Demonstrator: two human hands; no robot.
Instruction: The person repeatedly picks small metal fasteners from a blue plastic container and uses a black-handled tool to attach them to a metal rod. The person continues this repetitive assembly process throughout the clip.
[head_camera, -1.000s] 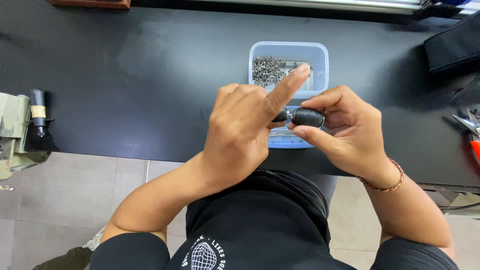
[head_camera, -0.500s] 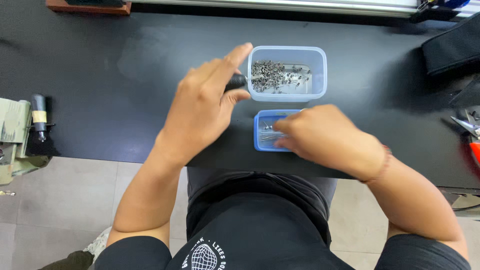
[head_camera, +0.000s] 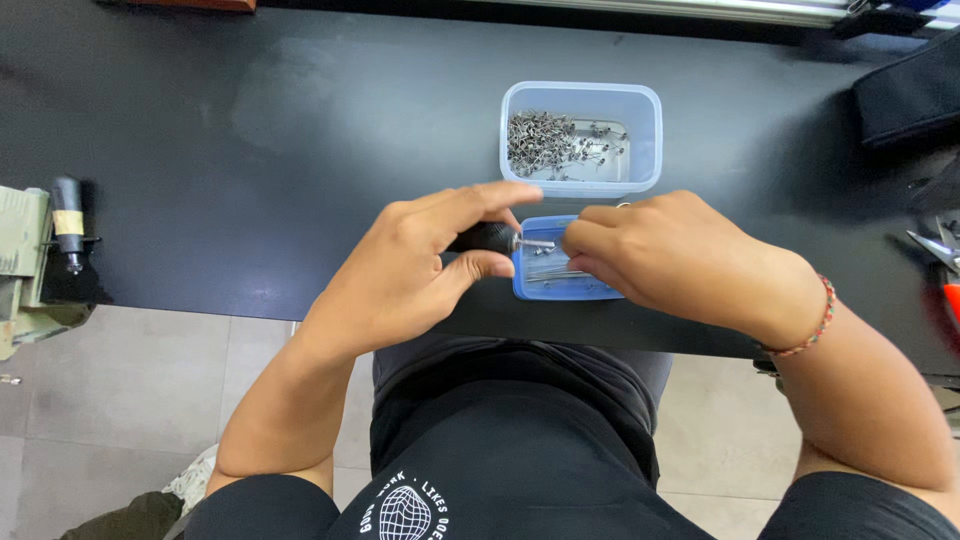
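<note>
Gripping a short black handle (head_camera: 483, 237) between thumb and fingers, the left hand (head_camera: 420, 270) holds it level over the front edge of the black table (head_camera: 250, 130), its metal tip (head_camera: 535, 243) pointing toward three o'clock. The index finger lies stretched along the top while the thumb presses from below, so the fingers are clamped on the handle. Just beside the tip, at three o'clock from it, the right hand (head_camera: 680, 262) has its fingertips bunched together over a small blue tray (head_camera: 560, 288); whether they pinch one of the thin metal pins lying in it cannot be told. A beaded band (head_camera: 810, 322) circles the right wrist. At twelve o'clock from the tray, close behind it, stands a clear plastic box (head_camera: 582, 135) with a heap of small metal parts inside. Far out at nine o'clock, off the table edge, a dark tool (head_camera: 68, 225) rests on a greenish stand. At three o'clock, near the table's end, lie pliers with an orange grip (head_camera: 945, 270), and a black pouch (head_camera: 905, 100) sits at two o'clock.
</note>
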